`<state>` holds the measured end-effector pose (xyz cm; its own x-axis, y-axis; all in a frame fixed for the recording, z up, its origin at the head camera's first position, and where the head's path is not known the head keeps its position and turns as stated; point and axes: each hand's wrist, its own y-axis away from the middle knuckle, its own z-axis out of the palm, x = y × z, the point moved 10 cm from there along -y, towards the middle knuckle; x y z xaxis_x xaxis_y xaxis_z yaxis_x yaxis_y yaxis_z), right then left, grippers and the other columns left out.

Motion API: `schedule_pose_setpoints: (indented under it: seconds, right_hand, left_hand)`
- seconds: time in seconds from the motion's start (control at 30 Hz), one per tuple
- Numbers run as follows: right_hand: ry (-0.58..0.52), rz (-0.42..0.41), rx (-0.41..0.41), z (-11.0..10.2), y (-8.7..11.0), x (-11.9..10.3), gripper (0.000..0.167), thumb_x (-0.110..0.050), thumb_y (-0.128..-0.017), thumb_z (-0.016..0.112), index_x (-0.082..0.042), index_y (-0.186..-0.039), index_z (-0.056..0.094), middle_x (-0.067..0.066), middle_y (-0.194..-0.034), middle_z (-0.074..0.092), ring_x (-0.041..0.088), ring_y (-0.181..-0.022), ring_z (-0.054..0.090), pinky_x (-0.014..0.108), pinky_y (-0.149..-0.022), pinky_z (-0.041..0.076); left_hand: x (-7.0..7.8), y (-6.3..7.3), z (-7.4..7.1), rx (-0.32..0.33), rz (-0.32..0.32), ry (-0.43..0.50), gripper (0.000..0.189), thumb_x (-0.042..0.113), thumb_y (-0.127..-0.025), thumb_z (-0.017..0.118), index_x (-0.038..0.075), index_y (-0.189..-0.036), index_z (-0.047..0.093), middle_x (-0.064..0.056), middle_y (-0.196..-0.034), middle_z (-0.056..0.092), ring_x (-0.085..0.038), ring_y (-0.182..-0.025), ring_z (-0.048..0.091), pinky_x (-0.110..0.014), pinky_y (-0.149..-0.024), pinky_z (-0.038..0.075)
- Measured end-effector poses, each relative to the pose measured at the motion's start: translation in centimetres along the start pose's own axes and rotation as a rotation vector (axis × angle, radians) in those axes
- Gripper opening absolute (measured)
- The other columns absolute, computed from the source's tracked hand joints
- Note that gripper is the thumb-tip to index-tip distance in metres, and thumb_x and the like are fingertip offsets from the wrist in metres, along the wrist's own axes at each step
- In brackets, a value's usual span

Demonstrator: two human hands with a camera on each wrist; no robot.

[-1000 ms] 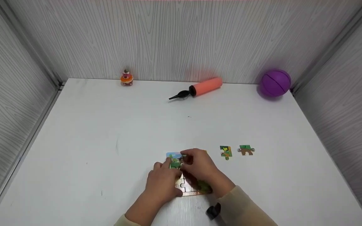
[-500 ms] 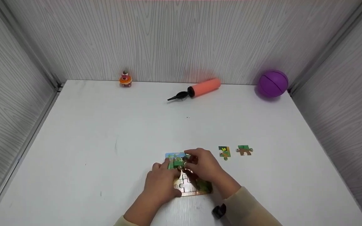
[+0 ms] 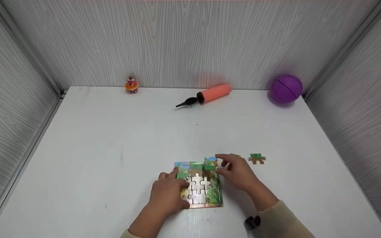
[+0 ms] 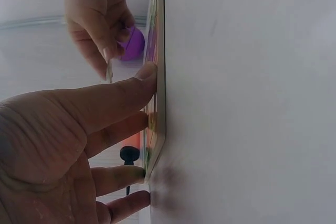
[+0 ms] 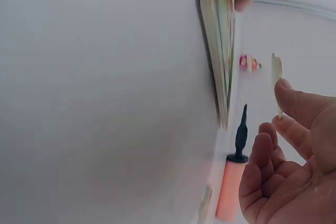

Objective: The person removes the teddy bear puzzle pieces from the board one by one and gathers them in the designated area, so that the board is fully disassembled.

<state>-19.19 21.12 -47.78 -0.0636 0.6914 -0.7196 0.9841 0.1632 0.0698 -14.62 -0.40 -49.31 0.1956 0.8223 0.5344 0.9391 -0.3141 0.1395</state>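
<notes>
A puzzle board (image 3: 207, 205) with a picture border lies near the front of the table, its middle a pale area printed with piece outlines. My left hand (image 3: 167, 193) rests along the board's left side. In the left wrist view its thumb (image 4: 147, 72) presses on the board and its fingers lie extended over it. My right hand (image 3: 238, 173) pinches a jigsaw piece (image 3: 211, 161) between thumb and index finger, its other fingers curled in. That piece, blue and green, is held above the board's top right corner. The right wrist view shows the piece (image 5: 276, 72) edge-on, raised off the board.
A loose brown and green jigsaw piece (image 3: 256, 158) lies right of the right hand, which mostly hides another piece (image 3: 238, 155). Along the back wall are a small toy figure (image 3: 131, 85), an orange hand pump (image 3: 215, 93) and a purple ball (image 3: 286, 88).
My right hand has moved rightward with the pinched jigsaw piece, from over the board's upper middle to its top right corner, partly covering a loose piece. My left hand stays at the board's left side.
</notes>
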Motion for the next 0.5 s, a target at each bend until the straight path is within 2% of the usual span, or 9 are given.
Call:
schedule_pose_setpoints:
  seconds: [0.23,0.37,0.5]
  right_hand:
    - [0.064,0.038,0.040,-4.9,0.2,2.5,0.053,-0.016,-0.097,0.079,-0.010,-0.147,0.064,0.005,-0.104,0.066,0.021,-0.086,0.056,0.035,-0.070,0.048]
    - [0.058,0.047,0.066,-7.7,0.5,4.3,0.053,-0.014,-0.098,0.077,-0.006,-0.149,0.061,0.008,-0.102,0.067,0.022,-0.085,0.056,0.034,-0.069,0.048]
    - [0.061,0.094,0.076,-10.0,0.9,6.4,0.055,-0.016,-0.100,0.075,-0.007,-0.152,0.058,0.011,-0.105,0.068,0.023,-0.086,0.059,0.033,-0.069,0.050]
  left_hand:
    - [0.2,0.0,-0.2,0.015,0.000,0.008,0.059,0.032,-0.064,0.101,0.020,-0.118,0.082,-0.022,-0.159,0.048,-0.039,-0.124,0.052,-0.057,-0.093,0.047]
    - [0.0,-0.1,0.0,0.013,-0.008,0.013,0.059,0.032,-0.064,0.101,0.020,-0.118,0.082,-0.021,-0.160,0.048,-0.039,-0.126,0.051,-0.058,-0.096,0.046]
    - [-0.1,-0.1,0.2,0.006,-0.015,0.016,0.059,0.031,-0.064,0.101,0.020,-0.119,0.082,-0.020,-0.160,0.047,-0.038,-0.126,0.051,-0.058,-0.096,0.045]
